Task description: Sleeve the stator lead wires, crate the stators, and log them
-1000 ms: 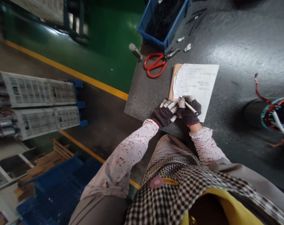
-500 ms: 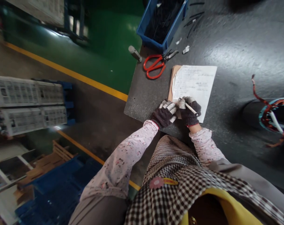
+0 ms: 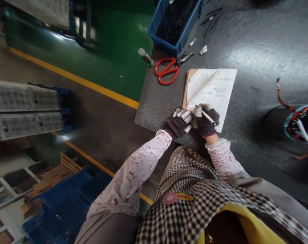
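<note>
A notebook (image 3: 212,86) with handwriting on its open page lies near the front edge of the dark table. My right hand (image 3: 207,120), in a dark glove with pale fingertips, is closed around a white pen (image 3: 208,118) and rests on the lower part of the page. The pen's tip is hidden by the fingers. Flat at the notebook's lower left corner lies my left hand (image 3: 179,122), gloved alike, its fingers stretched out and touching the paper's edge. Orange-handled scissors (image 3: 168,71) lie beyond the left hand.
At the table's far end stands a blue bin (image 3: 164,44) of black strips. White scraps (image 3: 203,50) lie near it, and a grey cylindrical object (image 3: 145,56) is at the left edge. A motor stator (image 3: 293,125) with copper windings sits at right. Stacked pale units (image 3: 26,110) stand on the floor.
The notebook page now shows a raised crease across its upper left part. Both hands stay nearly where they were, with the pen still gripped. The view has shifted slightly.
</note>
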The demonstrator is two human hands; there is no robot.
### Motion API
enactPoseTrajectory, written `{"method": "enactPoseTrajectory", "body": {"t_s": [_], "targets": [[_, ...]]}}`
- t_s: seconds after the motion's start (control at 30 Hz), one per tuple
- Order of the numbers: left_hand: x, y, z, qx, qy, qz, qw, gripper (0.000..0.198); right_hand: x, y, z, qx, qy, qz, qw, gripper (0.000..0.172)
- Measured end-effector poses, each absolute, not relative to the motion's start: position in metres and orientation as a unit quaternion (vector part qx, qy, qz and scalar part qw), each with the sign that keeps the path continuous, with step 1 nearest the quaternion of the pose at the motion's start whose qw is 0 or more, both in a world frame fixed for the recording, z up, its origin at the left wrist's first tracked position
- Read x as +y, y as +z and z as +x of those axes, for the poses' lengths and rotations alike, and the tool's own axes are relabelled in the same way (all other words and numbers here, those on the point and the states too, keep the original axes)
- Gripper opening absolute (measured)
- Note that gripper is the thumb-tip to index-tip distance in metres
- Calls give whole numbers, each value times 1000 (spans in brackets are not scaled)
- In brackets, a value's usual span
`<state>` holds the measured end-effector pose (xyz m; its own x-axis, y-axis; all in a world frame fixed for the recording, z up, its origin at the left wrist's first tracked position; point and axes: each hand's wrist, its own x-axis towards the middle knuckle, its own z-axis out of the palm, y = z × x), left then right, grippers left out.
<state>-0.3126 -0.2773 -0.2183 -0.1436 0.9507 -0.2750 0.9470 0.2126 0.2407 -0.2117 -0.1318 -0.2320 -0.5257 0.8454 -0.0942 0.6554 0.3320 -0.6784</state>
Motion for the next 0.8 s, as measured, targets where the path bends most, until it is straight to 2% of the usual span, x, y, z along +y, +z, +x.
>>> {"method": "enactPoseTrajectory", "body": {"t_s": [0.27, 0.5, 0.8], "targets": [[-281, -228, -314, 759, 20, 629, 168, 55, -132, -232, -210, -803, 356, -459, 132, 33], [-280, -226, -312, 766, 20, 620, 170, 55, -132, -235, -205, -780, 389, -456, 182, 34], [-282, -228, -311, 764, 30, 622, 167, 54, -134, -231, -210, -768, 385, -489, 153, 31]]}}
